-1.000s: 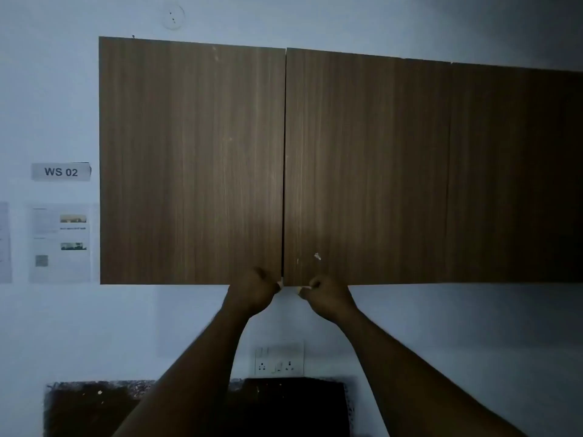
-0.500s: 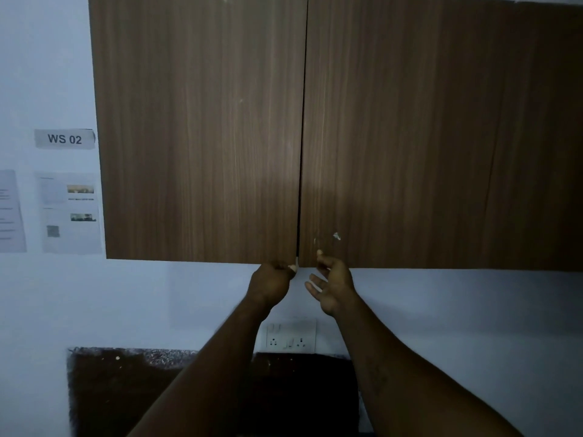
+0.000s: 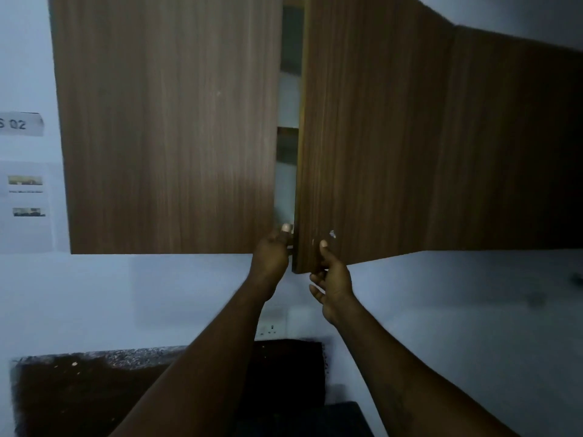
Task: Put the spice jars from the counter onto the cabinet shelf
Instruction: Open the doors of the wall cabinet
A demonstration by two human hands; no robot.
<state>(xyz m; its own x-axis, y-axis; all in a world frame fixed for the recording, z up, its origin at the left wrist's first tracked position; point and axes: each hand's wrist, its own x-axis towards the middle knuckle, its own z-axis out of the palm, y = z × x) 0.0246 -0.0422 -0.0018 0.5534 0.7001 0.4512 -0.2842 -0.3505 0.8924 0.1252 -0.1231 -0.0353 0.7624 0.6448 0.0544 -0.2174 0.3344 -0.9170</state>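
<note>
Opening the cabinet is where I'm at right now, so honestly we're still at step zero of the jar job. My left hand [image 3: 270,253] is curling around the bottom corner of the left door [image 3: 167,127], thumb tip poking up at the inner edge, fingers closed on that corner. My right hand [image 3: 331,275] is pinching the bottom corner of the right door [image 3: 372,137], thumb on the front face and the other fingers tucked under or behind the edge.

Right door is swinging out toward me, left one is looking barely cracked. Through the gap [image 3: 288,121] I'm seeing a slice of the inside with what looks like a shelf edge, too dim to say what's on it.

Spice jars? Not seeing any. The counter [image 3: 79,383] is sitting dark at the bottom of view and my arms are covering a chunk of it, so I'm guessing they're down there out of sight.

Next move, I'm thinking: pulling both doors wide open, letting go, then looking down for a jar.
</note>
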